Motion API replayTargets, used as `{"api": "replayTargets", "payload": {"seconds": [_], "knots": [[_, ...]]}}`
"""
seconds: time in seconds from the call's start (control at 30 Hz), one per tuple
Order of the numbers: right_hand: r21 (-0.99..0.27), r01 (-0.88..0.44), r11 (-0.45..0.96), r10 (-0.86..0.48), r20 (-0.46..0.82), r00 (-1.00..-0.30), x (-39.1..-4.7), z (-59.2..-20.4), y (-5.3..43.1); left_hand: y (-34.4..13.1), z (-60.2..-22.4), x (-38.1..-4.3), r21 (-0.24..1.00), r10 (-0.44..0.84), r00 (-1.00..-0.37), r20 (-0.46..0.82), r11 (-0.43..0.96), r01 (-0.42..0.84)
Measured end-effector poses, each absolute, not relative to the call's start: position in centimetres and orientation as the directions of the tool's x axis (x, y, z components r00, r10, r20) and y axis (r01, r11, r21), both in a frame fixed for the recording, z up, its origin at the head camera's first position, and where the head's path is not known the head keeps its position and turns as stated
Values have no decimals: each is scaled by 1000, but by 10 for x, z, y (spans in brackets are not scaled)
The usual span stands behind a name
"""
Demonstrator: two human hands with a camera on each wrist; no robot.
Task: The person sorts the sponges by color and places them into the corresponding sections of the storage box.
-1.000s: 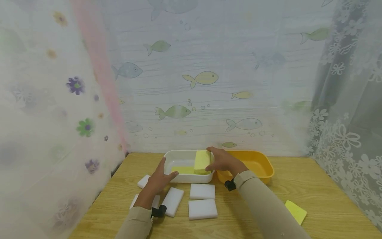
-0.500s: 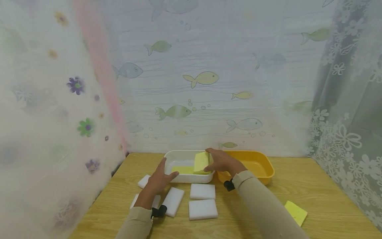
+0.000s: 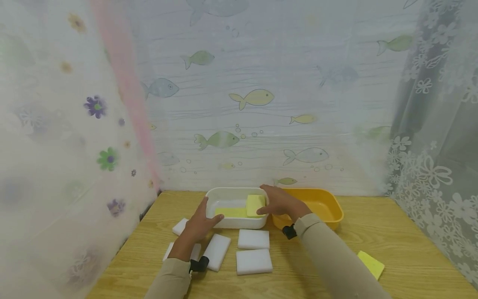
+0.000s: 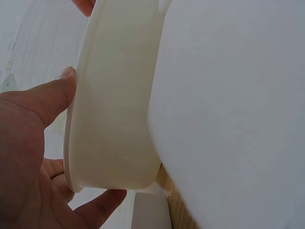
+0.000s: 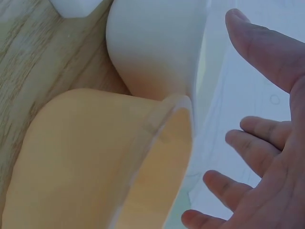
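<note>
A white plastic tub (image 3: 235, 223) stands at the back of the table. My left hand (image 3: 199, 222) holds its front left corner, with the thumb on the rim and fingers around the end wall, as the left wrist view shows of the tub's wall (image 4: 114, 105). At the tub's right end sits a yellow sponge block (image 3: 255, 204), partly behind my right thumb. More yellow sponge (image 3: 229, 212) lies flat on the tub's floor. My right hand (image 3: 280, 201) hovers over that end; in the right wrist view its fingers (image 5: 257, 148) are spread with nothing between them.
An orange tub (image 3: 325, 211) stands against the white tub's right side. Several white sponge blocks (image 3: 254, 261) lie on the wooden table (image 3: 298, 270) in front and to the left. One yellow sponge piece (image 3: 371, 265) lies at the right, beside my right sleeve.
The yellow sponge block has gone from my right hand's grip down into the right end of the white tub. My right fingers have let go of it. The left hand stays put.
</note>
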State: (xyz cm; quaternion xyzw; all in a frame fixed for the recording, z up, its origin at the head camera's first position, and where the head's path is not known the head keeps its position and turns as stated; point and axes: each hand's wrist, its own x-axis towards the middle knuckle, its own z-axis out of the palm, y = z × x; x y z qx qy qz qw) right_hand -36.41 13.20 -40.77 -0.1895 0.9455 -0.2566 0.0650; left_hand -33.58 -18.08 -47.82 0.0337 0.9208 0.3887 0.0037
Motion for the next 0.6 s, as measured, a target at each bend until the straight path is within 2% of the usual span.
{"api": "replayTargets", "payload": {"seconds": [0.23, 0.6], "knots": [[-484, -365, 795, -410, 15, -912, -358, -404, 138, -181, -479, -337, 722, 75, -997, 27, 688, 71], [-509, -405, 759, -425, 85, -901, -341, -402, 159, -180, -477, -335, 721, 67, -998, 6, 691, 51]]}}
